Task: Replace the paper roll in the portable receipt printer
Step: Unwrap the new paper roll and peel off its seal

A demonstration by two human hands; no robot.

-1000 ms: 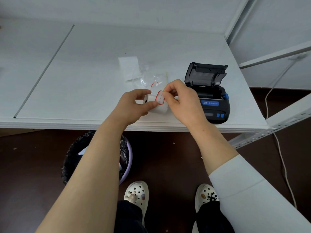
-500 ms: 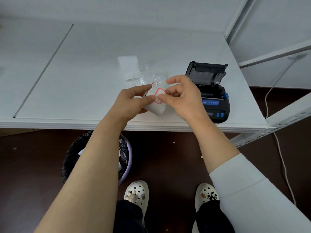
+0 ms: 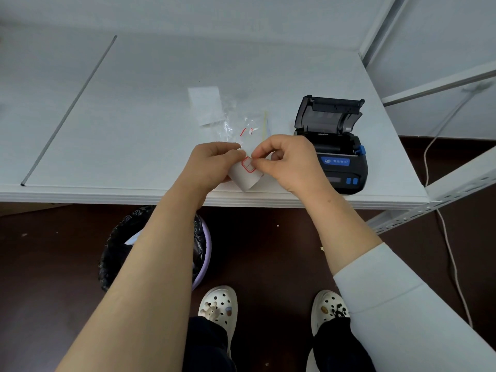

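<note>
Lowered slightly toward the front edge of the table since the earlier frame, the paper roll (image 3: 245, 179) is held between both hands, just above the white table (image 3: 134, 103). At far left, a thin grey strip (image 3: 69, 111) is seen running diagonally across the tabletop. Below the table edge, a bin (image 3: 207, 248) lined with a black bag is seen on the dark floor. The left end of the roll is gripped by the left hand (image 3: 212, 163), whose fingers are curled around it. Behind the hands, a white paper slip (image 3: 206, 104) and a crumpled clear wrapper (image 3: 240, 127) are laid on the table. A red-bordered sticker (image 3: 247, 165) on the roll is pinched at its edge by the thumb and forefinger of the right hand (image 3: 292, 162). Just beside that hand, the black receipt printer (image 3: 339, 167) is set near the table's front edge, with its lid (image 3: 328, 114) raised upright. What lies inside its paper bay cannot be made out. At far right, a pale cable (image 3: 451, 259) is seen trailing down to the floor.
</note>
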